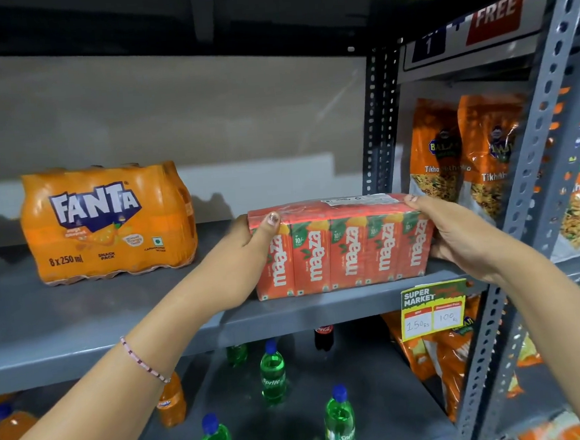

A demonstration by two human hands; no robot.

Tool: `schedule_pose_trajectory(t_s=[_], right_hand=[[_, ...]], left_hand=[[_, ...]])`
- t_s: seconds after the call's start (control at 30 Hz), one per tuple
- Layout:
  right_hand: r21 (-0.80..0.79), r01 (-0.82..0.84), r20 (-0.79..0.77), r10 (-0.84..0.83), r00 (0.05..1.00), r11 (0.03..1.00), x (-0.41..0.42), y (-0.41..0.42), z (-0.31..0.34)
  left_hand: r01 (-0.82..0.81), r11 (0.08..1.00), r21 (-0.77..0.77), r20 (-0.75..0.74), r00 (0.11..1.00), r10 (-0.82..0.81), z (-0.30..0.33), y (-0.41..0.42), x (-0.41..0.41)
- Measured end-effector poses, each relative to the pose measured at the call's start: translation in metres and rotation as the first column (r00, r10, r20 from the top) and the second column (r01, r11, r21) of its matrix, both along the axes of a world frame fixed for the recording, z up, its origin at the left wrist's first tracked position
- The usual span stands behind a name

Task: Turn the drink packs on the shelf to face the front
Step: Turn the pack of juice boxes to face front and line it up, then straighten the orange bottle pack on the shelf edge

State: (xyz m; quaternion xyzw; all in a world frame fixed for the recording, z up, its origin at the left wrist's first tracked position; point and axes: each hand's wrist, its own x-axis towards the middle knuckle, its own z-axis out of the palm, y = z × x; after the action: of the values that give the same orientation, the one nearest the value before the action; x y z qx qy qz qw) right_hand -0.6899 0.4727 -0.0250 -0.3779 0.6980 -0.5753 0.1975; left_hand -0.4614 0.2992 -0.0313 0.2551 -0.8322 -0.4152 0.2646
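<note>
A shrink-wrapped red Maaza juice-carton pack (342,250) stands near the front edge of the grey shelf (117,321), its printed faces toward me. My left hand (249,250) grips its left end, thumb on the top corner. My right hand (454,232) grips its right end, fingers over the top. An orange Fanta bottle pack (107,222) sits further left and deeper on the same shelf, logo facing me, apart from both hands.
Orange snack bags (449,160) hang or stand to the right behind a perforated grey upright (544,140). A yellow price tag (432,309) is clipped to the shelf edge. Below, green Sprite bottles (273,375) and orange bottles (172,403) stand on the lower shelf.
</note>
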Motion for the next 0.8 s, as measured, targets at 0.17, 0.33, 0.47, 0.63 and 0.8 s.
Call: schedule_pose_trajectory(t_s=[0.17, 0.33, 0.47, 0.63, 0.8], right_hand=[[-0.063, 0.193, -0.060, -0.197, 0.979, 0.979, 0.022, -0.001, -0.004], [-0.676, 0.340, -0.305, -0.668, 0.679, 0.654, 0.094, -0.031, -0.004], [-0.672, -0.042, -0.405, -0.319, 0.857, 0.739, 0.183, -0.095, 0.006], [-0.255, -0.207, -0.122, 0.181, 0.976, 0.945, 0.215, -0.235, -0.004], [-0.117, -0.027, -0.129, 0.011, 0.992, 0.993, 0.210, -0.271, -0.010]], left_hand=[[0.041, 0.994, 0.103, -0.062, 0.997, -0.035, -0.003, 0.001, 0.013], [-0.237, 0.970, 0.060, -0.509, 0.829, 0.234, 0.004, -0.044, 0.076], [-0.561, 0.822, 0.094, -0.645, 0.595, 0.480, 0.018, -0.109, 0.154], [-0.567, 0.809, 0.152, -0.369, 0.727, 0.579, 0.012, -0.192, 0.185], [-0.341, 0.925, 0.170, -0.105, 0.927, 0.361, 0.004, -0.224, 0.191]])
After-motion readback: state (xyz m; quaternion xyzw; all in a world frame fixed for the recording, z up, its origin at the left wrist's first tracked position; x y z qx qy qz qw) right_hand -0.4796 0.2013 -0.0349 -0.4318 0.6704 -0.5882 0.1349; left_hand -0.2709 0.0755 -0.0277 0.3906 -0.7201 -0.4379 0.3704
